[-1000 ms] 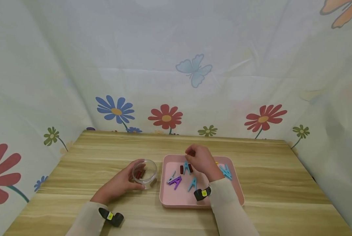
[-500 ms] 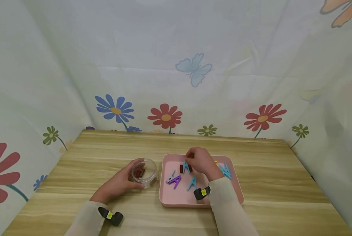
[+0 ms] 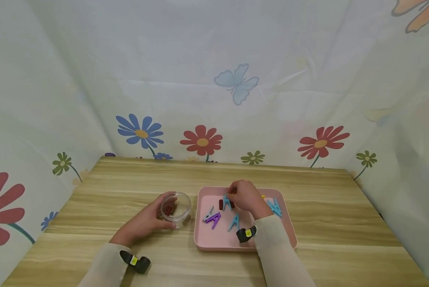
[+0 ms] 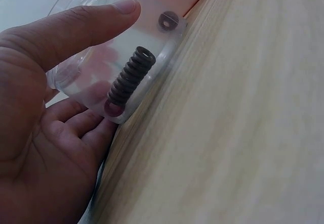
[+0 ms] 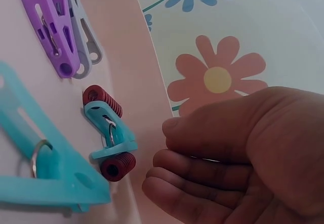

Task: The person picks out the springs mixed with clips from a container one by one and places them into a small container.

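My left hand grips a clear round plastic jar, thumb on one side and fingers round the other. Inside the jar lie a dark coil spring and reddish springs. My right hand hovers over the far side of the pink tray, its fingers loosely bent with nothing seen between them. Just off its fingertips is a light-blue clothespin, with a dark red spring on one side and another red spring on the other.
Also in the tray are a purple clothespin, a grey clothespin, a nearer blue clothespin, blue clothespins at the right and something yellow. A wooden table bears it all, with a flowered curtain behind.
My right hand has lowered slightly toward the blue clothespin and the red spring on its right. The left hand and the jar have stayed in place.
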The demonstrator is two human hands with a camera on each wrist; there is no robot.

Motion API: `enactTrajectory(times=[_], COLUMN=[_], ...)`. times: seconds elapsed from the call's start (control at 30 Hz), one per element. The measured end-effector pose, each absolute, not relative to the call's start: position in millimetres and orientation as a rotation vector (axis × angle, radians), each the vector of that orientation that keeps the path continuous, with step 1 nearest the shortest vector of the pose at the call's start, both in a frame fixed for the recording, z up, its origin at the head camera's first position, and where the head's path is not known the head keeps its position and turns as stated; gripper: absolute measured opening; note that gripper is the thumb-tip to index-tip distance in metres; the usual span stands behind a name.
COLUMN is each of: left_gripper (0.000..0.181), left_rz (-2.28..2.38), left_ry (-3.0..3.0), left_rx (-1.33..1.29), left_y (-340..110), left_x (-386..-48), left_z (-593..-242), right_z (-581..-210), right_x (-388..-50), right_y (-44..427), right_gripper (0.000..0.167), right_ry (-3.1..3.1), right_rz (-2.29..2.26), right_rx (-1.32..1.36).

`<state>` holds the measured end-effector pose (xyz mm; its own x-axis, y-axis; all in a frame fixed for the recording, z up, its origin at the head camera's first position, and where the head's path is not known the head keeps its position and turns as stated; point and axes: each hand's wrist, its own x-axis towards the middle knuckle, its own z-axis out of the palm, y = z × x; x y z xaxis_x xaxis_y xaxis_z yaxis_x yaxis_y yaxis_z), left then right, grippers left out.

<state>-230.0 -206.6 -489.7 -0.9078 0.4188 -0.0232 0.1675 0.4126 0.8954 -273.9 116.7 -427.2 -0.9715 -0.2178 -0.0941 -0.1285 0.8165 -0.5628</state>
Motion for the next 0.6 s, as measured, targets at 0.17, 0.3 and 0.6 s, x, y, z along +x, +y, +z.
enactTrajectory(times=[0.17, 0.3, 0.6], left_gripper=[0.094, 0.094, 0.094], left_rz=[1.491, 1.49, 1.508], left_ry=[2.424, 2.426, 2.416], left_rx=[0.499, 0.469, 0.455], left_y=[-206.4, -206.0, -205.0], left_x=[-229.6, -229.2, -231.3], left_z=[-488.2, -486.4, -485.5], right_z=[-427.8, -427.2, -427.1], right_x=[-273.5, -272.8, -271.5], right_y=[117.2, 116.5, 116.5], right_gripper=[0.014, 0.015, 0.01], right_ry=[2.824, 2.816, 2.787], right_rz=[-0.855, -0.842, -0.82], right_rx=[-0.258, -0.257, -0.239])
